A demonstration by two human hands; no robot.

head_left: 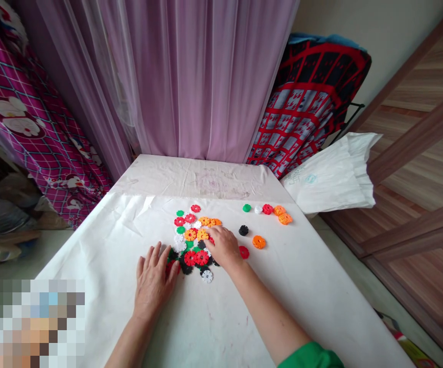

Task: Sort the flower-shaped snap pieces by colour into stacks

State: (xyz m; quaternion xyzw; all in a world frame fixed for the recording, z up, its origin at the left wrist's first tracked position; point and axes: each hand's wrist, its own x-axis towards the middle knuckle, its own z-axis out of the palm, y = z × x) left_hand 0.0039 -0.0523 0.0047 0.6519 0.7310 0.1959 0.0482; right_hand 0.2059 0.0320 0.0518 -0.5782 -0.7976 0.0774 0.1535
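A heap of flower-shaped plastic linking discs, red (202, 257), orange (190, 234), white (180, 242), green (180, 230) and black, lies on the cloth-covered table. My left hand (154, 280) rests palm down at the heap's left edge, fingers spread, its thumb and index finger against dark and red discs. From the right, my right hand (223, 248) reaches over the heap. Its fingertips are closed at an orange disc (202, 234); part of the fingers is hidden behind the hand. A white disc (207, 276) lies at the heap's near edge.
Right of the heap are scattered a black disc (243, 230), an orange disc (259, 242), a red disc (243, 252) and a back row beginning with a green disc (247, 208). A white sack (332, 174) stands at the table's right edge. Purple curtains (206, 76) hang behind.
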